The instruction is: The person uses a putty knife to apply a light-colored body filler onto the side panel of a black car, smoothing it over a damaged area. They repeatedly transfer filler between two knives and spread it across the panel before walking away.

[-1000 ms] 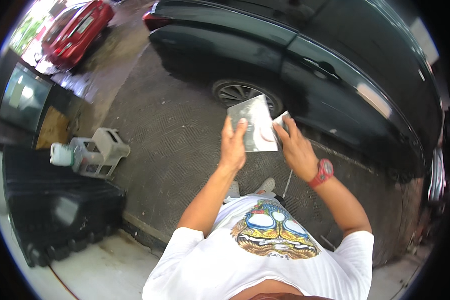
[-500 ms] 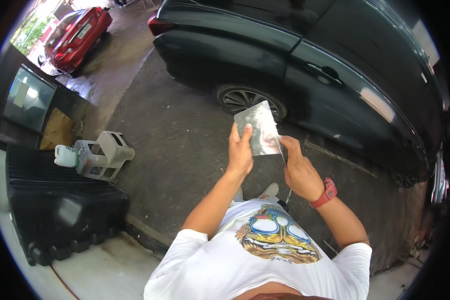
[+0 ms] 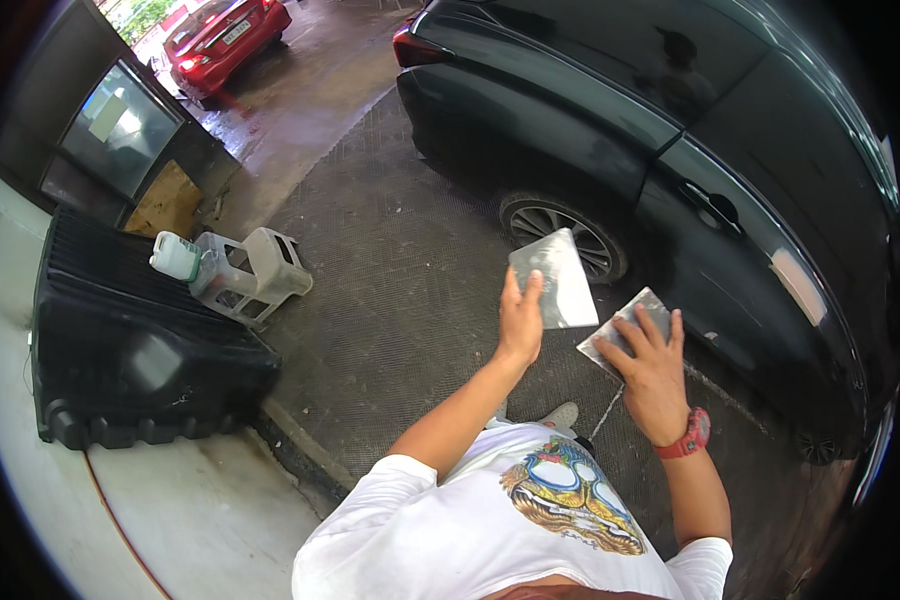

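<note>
A flat, shiny metal putty spreader [image 3: 562, 282] is in my left hand [image 3: 520, 325], whose thumb lies over its face. Whitish smears mark the metal. My right hand [image 3: 658, 392], with a red watch on the wrist, holds a second metal putty spreader [image 3: 641, 302], its fingers spread over the broad face. The two plates are apart, the right one slightly lower. Both are held up in front of the dark car [image 3: 610, 130], near its rear wheel [image 3: 560, 232]. A pale, filler-like patch [image 3: 798, 286] shows on the car's door, beyond my right hand.
At the left, a grey plastic step stool [image 3: 275, 262] stands with a white jug [image 3: 176, 257] on it. A large black ribbed plastic liner [image 3: 160, 350] lies close by. A red car [image 3: 225, 45] is parked at the far left. Textured dark flooring [image 3: 370, 250] runs beneath.
The two spreaders have come apart. My right hand has moved right and down, turning its plate from edge-on to face-up. My view has shifted left.
</note>
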The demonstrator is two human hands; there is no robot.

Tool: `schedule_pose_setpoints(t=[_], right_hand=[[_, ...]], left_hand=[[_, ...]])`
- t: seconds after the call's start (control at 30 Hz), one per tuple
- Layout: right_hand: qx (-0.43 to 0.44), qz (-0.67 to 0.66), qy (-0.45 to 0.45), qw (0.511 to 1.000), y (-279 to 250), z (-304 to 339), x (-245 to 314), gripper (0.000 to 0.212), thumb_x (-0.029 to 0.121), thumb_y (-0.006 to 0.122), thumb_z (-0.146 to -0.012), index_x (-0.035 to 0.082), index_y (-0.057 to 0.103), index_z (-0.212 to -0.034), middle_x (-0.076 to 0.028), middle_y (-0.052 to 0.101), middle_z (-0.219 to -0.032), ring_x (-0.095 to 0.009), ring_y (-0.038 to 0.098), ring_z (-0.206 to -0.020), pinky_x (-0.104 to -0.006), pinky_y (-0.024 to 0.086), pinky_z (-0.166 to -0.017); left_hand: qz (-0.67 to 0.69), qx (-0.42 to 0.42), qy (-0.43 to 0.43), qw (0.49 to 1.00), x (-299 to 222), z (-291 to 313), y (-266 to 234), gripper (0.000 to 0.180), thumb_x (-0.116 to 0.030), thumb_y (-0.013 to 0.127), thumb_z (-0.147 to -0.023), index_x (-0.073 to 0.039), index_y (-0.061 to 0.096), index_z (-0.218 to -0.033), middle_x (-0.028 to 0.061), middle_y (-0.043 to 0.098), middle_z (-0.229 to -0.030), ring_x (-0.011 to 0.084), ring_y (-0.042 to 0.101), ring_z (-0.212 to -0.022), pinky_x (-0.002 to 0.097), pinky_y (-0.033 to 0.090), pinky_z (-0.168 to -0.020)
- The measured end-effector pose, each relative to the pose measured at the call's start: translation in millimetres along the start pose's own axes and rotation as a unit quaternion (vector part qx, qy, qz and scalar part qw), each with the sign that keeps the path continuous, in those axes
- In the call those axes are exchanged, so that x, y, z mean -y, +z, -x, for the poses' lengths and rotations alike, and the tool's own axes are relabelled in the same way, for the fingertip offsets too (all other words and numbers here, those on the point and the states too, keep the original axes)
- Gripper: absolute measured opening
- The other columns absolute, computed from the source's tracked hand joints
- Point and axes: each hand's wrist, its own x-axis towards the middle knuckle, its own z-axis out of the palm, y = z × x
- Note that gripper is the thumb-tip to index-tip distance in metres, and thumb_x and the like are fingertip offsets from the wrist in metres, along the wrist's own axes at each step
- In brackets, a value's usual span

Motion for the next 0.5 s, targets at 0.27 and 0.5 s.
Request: schedule_pose_setpoints(t=[0.27,0.5], right_hand=[[-0.026,-0.182,0.137,0.973,41.6,1.5,-13.8,0.072,-0.017,0.056,-0.084,0.015,0.047,-0.148,-0.026,0.041,-0.158,-0.052,0.05,-0.142,-0.0569,0.055,-0.105],[-0.122,-0.425,0.147,0.885,35.2,-16.0,-8.0,0.067,-0.022,0.044,-0.087,0.004,0.049,-0.149,-0.017,0.049,-0.153,-0.03,0.052,-0.145,-0.0406,0.041,-0.119]], left_hand=[[0.184,0.129,-0.077,0.971,-20.0,11.7,17.7,0.037,-0.022,0.055,-0.114,-0.002,0.052,-0.145,0.0078,0.065,-0.134,0.0148,0.063,-0.12,0.0333,0.05,-0.107],[0.222,0.115,-0.163,0.954,-23.0,22.5,13.0,0.036,-0.021,0.057,-0.113,-0.003,0.053,-0.144,0.0079,0.064,-0.135,0.0147,0.064,-0.119,0.0329,0.051,-0.107]])
